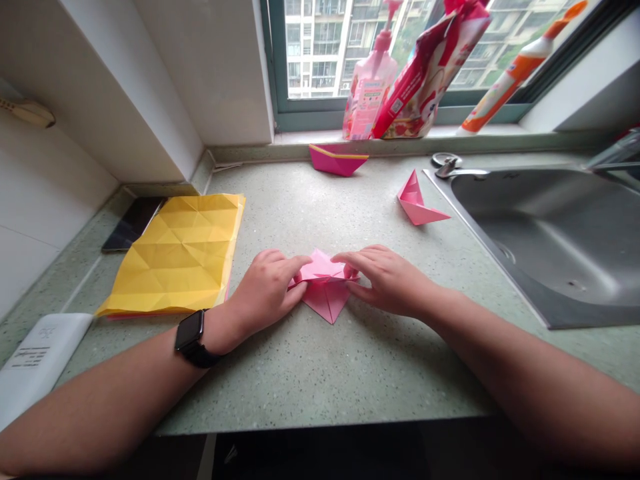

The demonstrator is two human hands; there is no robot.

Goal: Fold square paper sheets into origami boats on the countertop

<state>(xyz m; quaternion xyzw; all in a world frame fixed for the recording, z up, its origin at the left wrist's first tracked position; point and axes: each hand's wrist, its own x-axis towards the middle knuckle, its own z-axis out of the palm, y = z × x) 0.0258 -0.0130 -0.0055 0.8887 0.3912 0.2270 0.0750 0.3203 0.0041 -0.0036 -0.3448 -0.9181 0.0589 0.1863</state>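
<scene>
A folded pink paper piece (324, 288) lies on the speckled green counter (320, 373), its point toward me. My left hand (267, 288), with a black watch on the wrist, pinches the paper's left edge with fingers closed. From the other side, my right hand (387, 280) presses and pinches the paper's right edge, fingers curled onto it. Both hands hold the same piece between them.
Creased yellow paper sheets (180, 253) lie at the left over a dark phone (131, 223). A pink paper boat (337, 160) and a pink folded shape (417, 200) sit farther back. A steel sink (555, 233) is at the right. Bottles (370, 87) stand on the windowsill. A white device (35, 360) lies near left.
</scene>
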